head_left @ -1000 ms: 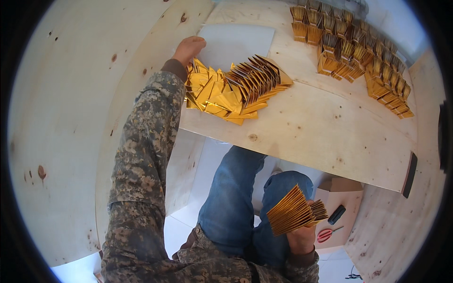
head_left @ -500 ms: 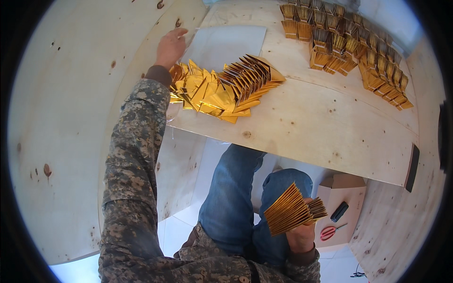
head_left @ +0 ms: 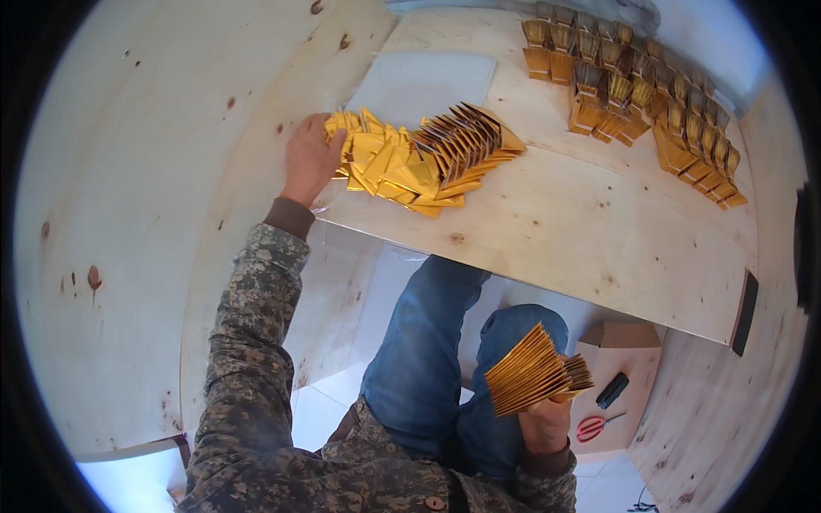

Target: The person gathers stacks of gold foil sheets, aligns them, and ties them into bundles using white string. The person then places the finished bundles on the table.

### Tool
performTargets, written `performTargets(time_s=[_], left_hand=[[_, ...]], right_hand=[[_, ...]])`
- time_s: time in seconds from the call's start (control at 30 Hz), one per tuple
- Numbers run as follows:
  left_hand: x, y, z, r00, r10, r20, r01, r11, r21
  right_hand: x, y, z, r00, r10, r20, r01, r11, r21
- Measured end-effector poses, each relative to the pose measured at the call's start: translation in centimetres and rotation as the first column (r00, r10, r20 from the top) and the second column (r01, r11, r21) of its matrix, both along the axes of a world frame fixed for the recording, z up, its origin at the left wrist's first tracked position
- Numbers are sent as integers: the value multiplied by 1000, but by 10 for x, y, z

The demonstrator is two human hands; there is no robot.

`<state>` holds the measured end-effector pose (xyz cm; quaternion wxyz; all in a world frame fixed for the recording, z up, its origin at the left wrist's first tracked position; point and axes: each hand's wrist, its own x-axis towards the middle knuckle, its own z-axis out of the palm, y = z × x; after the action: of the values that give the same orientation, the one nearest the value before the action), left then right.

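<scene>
The left hand (head_left: pixel 312 158) is laid at the left end of a loose gold pile (head_left: pixel 385 167) on the table (head_left: pixel 556 218), with the fingertips bent over the outermost pieces; whether a piece is pinched between them cannot be told. By the right hand (head_left: pixel 547 425) a fan (head_left: pixel 526 376) of folded gold pieces is gripped at its narrow side, the pieces being pressed together there and spread apart toward the left. The fan is held over the right thigh, below the level of the table's near edge. The pile is heaped flat and unevenly, and at its right a row (head_left: pixel 462 145) of folded pieces is stood closely together, slanted, with brown inner faces shown. Just beyond the pile a white sheet (head_left: pixel 423 81) is laid on the table. At the far right, well apart from the pile, banded gold bundles (head_left: pixel 611 85) are set in several close groups. Below the table, to the right of the fan, a box (head_left: pixel 629 335) is placed; on it red-handled scissors (head_left: pixel 592 427) and a small black tool (head_left: pixel 612 391) are seen. Both arms are covered by camouflage sleeves (head_left: pixel 256 333) with brown cuffs.
</scene>
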<state>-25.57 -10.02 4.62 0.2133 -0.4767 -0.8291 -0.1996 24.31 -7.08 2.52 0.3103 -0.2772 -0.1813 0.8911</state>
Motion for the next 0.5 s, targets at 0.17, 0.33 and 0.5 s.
performTargets(time_s=[0.17,0.33,0.5], left_hand=[[10,-13,-12,936,136,324,-124,991,-56],[12,-18,-13,847,95,522,-70,995,-69],[16,-19,-5,899,97,427,-81,995,-55]], right_hand=[[-3,-3,1,999,-13,42,13,1000,4],[-3,-7,-2,997,-27,78,25,1000,18],[-7,-7,-4,996,-28,85,26,999,22]])
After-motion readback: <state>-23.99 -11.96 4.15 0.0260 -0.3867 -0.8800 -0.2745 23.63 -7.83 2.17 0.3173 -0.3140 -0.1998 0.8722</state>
